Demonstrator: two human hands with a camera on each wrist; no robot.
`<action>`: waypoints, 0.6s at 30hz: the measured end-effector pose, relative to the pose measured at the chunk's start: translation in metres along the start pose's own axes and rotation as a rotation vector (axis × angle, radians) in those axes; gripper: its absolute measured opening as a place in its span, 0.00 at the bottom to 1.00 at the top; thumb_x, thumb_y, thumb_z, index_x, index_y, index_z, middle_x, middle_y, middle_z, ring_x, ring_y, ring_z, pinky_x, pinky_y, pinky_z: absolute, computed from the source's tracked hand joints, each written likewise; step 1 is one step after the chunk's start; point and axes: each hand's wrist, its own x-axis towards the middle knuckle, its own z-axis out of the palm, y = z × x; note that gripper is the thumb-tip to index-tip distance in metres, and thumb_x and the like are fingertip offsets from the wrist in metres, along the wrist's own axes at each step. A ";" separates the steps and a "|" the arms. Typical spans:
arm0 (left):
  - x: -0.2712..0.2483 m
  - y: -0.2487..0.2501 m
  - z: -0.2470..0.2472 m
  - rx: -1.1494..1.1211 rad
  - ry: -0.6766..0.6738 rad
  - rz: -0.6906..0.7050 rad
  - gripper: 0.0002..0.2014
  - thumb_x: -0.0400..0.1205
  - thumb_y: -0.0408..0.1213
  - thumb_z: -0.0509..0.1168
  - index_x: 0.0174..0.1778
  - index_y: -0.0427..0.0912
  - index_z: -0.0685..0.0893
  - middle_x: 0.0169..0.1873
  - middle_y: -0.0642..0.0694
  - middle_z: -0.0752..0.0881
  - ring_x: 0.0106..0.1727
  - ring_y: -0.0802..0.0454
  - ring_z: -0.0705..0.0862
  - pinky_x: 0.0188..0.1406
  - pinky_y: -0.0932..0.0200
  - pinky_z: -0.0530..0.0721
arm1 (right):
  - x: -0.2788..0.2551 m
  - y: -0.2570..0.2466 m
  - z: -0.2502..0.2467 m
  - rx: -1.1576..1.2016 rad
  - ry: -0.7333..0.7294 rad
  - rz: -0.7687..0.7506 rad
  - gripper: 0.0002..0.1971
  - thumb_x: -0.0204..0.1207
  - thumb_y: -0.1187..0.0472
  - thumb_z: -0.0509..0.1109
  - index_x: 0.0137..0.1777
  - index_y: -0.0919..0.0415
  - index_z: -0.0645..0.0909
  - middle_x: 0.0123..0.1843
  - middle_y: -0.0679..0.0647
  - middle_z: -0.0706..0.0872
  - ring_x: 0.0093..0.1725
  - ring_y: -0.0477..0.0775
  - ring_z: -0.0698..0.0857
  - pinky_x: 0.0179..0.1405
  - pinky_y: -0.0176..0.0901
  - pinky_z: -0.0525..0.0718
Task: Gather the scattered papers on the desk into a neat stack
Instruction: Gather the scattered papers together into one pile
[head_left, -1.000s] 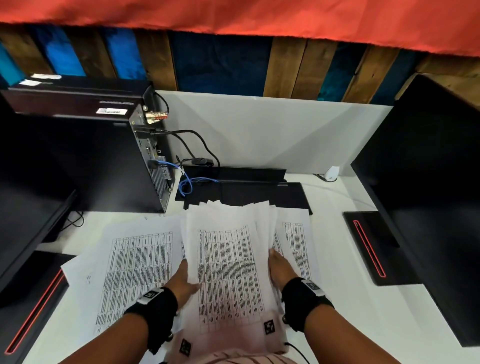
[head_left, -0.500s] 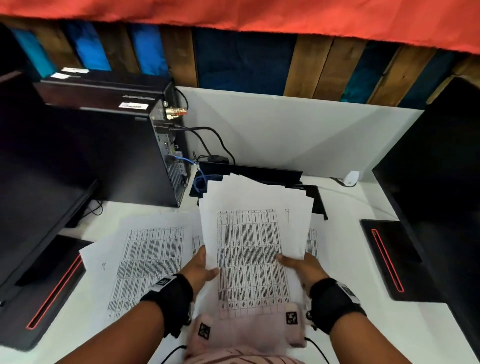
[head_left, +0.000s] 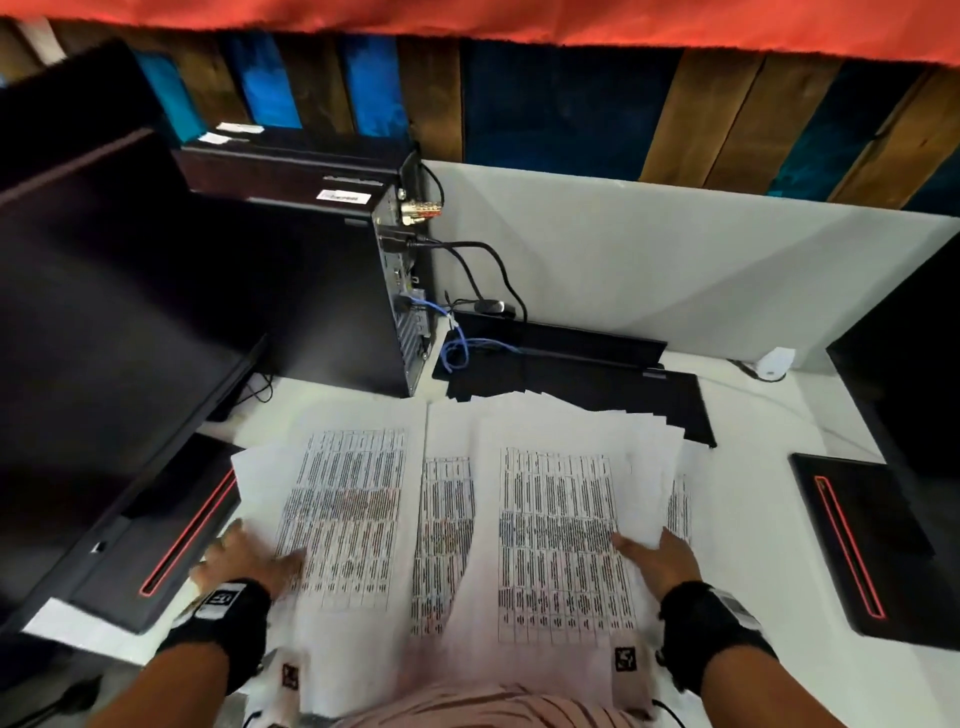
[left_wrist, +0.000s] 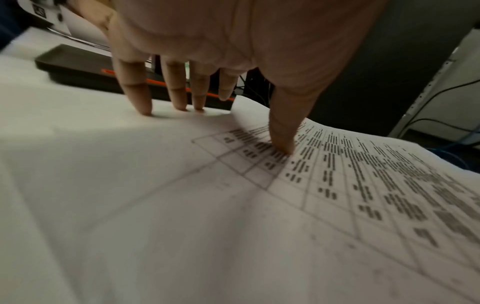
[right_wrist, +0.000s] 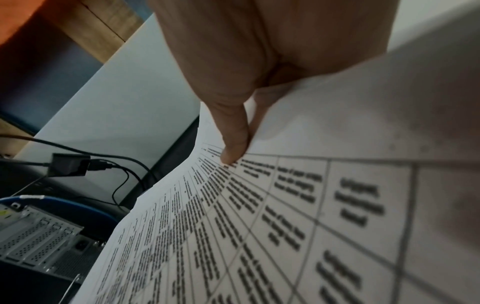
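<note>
Printed white sheets with tables lie spread on the white desk (head_left: 769, 447). My right hand (head_left: 644, 551) grips a fanned bundle of papers (head_left: 561, 519) at its right edge. In the right wrist view the thumb (right_wrist: 231, 152) lies on top of the bundle (right_wrist: 311, 205), with fingers underneath. My left hand (head_left: 249, 556) lies spread on a loose sheet (head_left: 353, 509) to the left of the bundle. Its straight fingertips (left_wrist: 145, 107) and thumb press down on that sheet (left_wrist: 259, 205). Another sheet (head_left: 447, 519) shows between the two, and one more (head_left: 680, 504) peeks out under the bundle's right side.
A black PC tower (head_left: 291, 291) with cables (head_left: 467, 353) stands at the back left. A dark monitor (head_left: 104, 338) and its red-striped base (head_left: 171, 530) crowd the left hand. A flat black device (head_left: 571, 374) lies behind the papers. A second base (head_left: 862, 545) sits at right.
My left hand has let go of the bundle and moved left onto the loose sheet. The right hand alone now holds the bundle, which has come lower and to the right.
</note>
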 end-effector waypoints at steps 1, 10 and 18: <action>-0.002 -0.005 0.000 -0.019 0.007 -0.029 0.53 0.64 0.55 0.77 0.79 0.36 0.58 0.76 0.31 0.68 0.77 0.33 0.67 0.76 0.40 0.64 | 0.000 -0.001 0.000 0.015 0.004 0.003 0.22 0.70 0.58 0.78 0.61 0.69 0.82 0.51 0.60 0.87 0.53 0.58 0.84 0.56 0.43 0.77; 0.017 0.003 0.025 -0.394 -0.168 -0.027 0.42 0.54 0.59 0.78 0.58 0.34 0.79 0.54 0.33 0.87 0.52 0.35 0.87 0.51 0.40 0.88 | -0.002 -0.001 0.004 0.001 0.057 0.041 0.22 0.70 0.59 0.78 0.62 0.70 0.81 0.58 0.67 0.87 0.53 0.60 0.84 0.60 0.51 0.79; -0.061 0.049 -0.031 -0.468 -0.048 0.259 0.17 0.77 0.32 0.70 0.60 0.29 0.79 0.52 0.34 0.85 0.61 0.35 0.83 0.59 0.51 0.77 | -0.006 0.004 0.003 0.027 0.081 0.054 0.22 0.70 0.60 0.78 0.62 0.70 0.81 0.59 0.68 0.87 0.52 0.60 0.83 0.60 0.51 0.79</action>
